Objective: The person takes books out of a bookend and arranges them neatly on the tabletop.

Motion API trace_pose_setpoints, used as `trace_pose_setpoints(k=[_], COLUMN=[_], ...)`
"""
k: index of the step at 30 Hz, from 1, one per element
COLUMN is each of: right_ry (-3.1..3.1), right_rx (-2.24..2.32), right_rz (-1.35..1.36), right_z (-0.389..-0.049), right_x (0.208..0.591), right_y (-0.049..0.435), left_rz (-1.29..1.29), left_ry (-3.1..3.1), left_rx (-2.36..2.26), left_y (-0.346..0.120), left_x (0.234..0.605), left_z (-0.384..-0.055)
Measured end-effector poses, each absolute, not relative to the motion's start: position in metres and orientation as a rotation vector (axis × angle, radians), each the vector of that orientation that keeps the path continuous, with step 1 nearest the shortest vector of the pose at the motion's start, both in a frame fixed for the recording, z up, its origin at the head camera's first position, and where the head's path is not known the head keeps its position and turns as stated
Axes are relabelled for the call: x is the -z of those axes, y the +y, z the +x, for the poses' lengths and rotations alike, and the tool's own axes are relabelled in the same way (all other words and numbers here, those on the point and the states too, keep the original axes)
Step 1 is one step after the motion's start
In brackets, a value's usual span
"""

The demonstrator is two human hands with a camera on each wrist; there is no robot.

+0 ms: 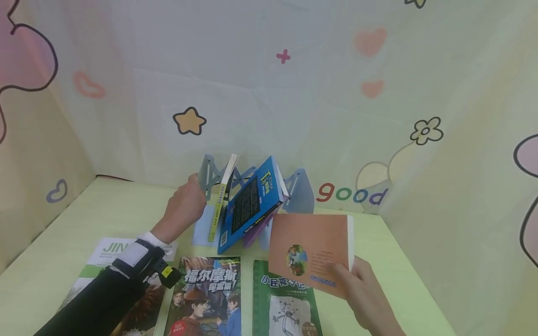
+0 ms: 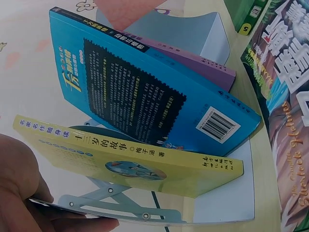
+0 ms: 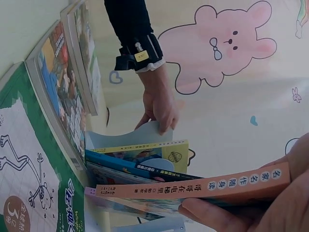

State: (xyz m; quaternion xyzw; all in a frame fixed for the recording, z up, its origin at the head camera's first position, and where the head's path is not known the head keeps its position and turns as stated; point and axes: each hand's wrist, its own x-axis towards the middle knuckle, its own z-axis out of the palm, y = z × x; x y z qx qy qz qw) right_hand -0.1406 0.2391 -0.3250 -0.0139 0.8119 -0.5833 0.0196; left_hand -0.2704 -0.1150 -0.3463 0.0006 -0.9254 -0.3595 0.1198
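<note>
At the back of the pale green desk, against the patterned wall, stands a light blue expanding book stand with three books leaning in it: a yellow book at the left, a blue book tilted beside it, and a purple book tucked under the blue one. The left hand reaches to the stand's left end plate; its grip is closed around that plate, fingers curled over the edge, as both wrist views show, with the yellow book just beside the fingers. The right hand holds an orange book up in the air, in front of the stand's right half and above the desk; its grip pinches the book's lower right corner, thumb on the back cover. The orange book is tilted and touches neither the stand nor the books in it. Along the near edge of the desk lie three more books flat: a white and green book under the left forearm, a detective book in the middle, and a green spiral-bound book partly hidden beneath the orange book.
</note>
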Motion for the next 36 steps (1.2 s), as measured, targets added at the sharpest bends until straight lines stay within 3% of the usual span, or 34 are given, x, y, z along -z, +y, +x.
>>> trace_pose_setpoints(k=[18,36], right_ry=[2.261,1.968], right_rx=[1.785,1.808], right_rz=[-0.02,-0.109], right_z=[-0.132,-0.136], right_x=[0.329,0.339], right_y=[0.251,0.245], left_rz=[0.003,-0.198], left_ry=[-2.632,-2.565], left_rx=[1.22,1.026], left_y=[-0.122,-0.099], left_x=[0.345,0.343], left_z=[-0.261,-0.189])
